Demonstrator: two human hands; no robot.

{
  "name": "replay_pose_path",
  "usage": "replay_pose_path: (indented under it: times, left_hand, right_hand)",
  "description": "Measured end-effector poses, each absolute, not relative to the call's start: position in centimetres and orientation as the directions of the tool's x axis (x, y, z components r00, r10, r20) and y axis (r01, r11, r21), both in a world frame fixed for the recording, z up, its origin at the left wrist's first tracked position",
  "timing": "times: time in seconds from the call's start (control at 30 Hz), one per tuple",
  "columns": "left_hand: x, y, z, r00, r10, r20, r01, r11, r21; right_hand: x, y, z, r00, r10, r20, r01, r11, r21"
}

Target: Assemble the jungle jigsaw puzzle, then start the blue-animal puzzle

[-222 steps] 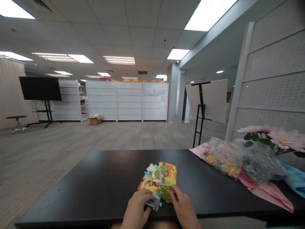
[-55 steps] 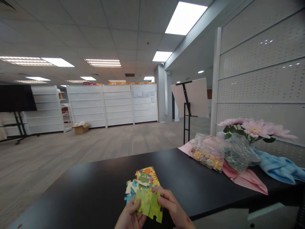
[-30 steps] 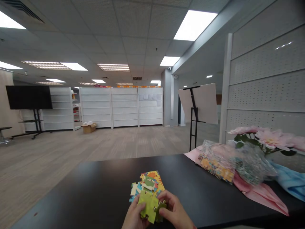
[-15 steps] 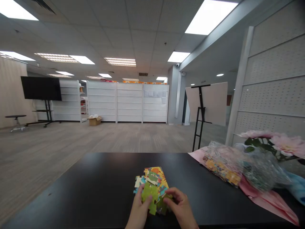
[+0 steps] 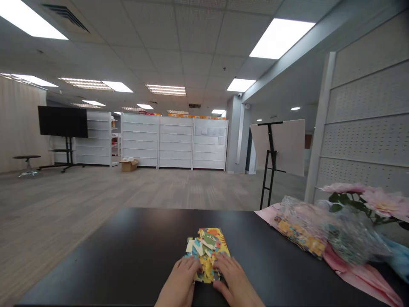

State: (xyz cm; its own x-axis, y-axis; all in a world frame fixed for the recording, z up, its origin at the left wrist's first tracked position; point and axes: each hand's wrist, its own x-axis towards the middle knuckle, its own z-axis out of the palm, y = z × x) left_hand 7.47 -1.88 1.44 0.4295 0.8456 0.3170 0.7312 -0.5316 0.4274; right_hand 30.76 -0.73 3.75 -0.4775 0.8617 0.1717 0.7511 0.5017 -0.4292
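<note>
A small heap of jigsaw puzzle pieces (image 5: pixel 209 243), yellow, green, blue and cream, lies on a black table (image 5: pixel 143 247) in front of me. Some pieces overlap loosely on top of a flat yellow picture section. My left hand (image 5: pixel 180 279) rests along the left side of the heap, fingers stretched over its near edge. On the other side, my right hand (image 5: pixel 234 277) touches the pieces with its fingertips, the thumb held apart. Between the hands, yellow pieces (image 5: pixel 207 266) show. Neither hand visibly grips a piece; the undersides of the fingers are hidden.
At the right of the table lie clear plastic bags (image 5: pixel 345 230) with more puzzle pieces (image 5: pixel 297 232), a pink cloth (image 5: pixel 361 273) and pink flowers (image 5: pixel 383 200). Beyond the table stand an easel (image 5: pixel 271 157), white shelves (image 5: pixel 175 143), a cardboard box (image 5: pixel 129 165) and a screen (image 5: pixel 63 122).
The green pieces that both hands held up are out of the fingers. The hands have lowered onto the sides of the heap, and yellow pieces now show between them. My view has tilted up slightly.
</note>
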Motion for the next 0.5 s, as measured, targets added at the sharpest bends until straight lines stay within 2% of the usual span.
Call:
replay_pose_path:
  times: [0.1,0.3,0.5]
  left_hand:
    - [8.0,-2.7,2.2,0.413,0.857,0.307,0.773,-0.508,0.380]
    - [7.7,-3.5,3.6,0.378,0.877,0.296,0.788,-0.473,0.394]
    - [5.5,-0.5,5.0,0.479,0.853,0.205,0.790,-0.521,0.323]
  right_hand:
    - [30.9,0.3,3.6,-0.419,0.886,0.200,0.790,0.464,-0.402]
    - [31.8,2.6,3.9,-0.330,0.903,0.276,0.839,0.415,-0.352]
    - [32.8,5.4,6.3,-0.249,0.919,0.305,0.871,0.351,-0.345]
